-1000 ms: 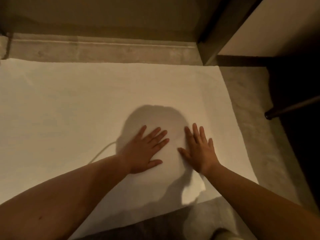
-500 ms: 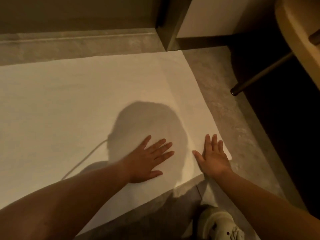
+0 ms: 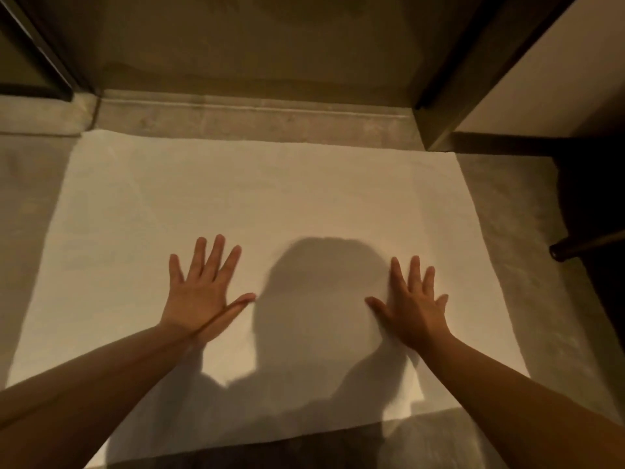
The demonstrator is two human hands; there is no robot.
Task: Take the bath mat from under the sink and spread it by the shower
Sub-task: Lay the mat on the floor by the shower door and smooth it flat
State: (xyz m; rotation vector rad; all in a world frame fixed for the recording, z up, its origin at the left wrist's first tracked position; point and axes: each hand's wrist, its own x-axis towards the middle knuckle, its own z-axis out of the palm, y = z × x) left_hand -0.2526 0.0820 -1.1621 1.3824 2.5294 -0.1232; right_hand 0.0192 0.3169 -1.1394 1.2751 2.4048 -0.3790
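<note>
A white bath mat [image 3: 257, 198] lies spread flat on the grey floor, its far edge running along the raised stone threshold [image 3: 257, 121] of the shower. My left hand [image 3: 203, 292] rests palm down on the mat left of centre, fingers spread. My right hand [image 3: 414, 304] lies palm down on the mat to the right, fingers apart. Neither hand holds anything. My head's shadow falls on the mat between the two hands.
Dark frame posts stand at the left [image 3: 40, 52] and right [image 3: 449, 93] of the shower opening. A white panel [image 3: 541, 79] is at the upper right. A dark metal leg [image 3: 581, 248] juts in at the right edge above grey floor [image 3: 527, 265].
Both hands have slid apart across the mat, the left one further left and the right one further right. The view has swung back to centre on the mat.
</note>
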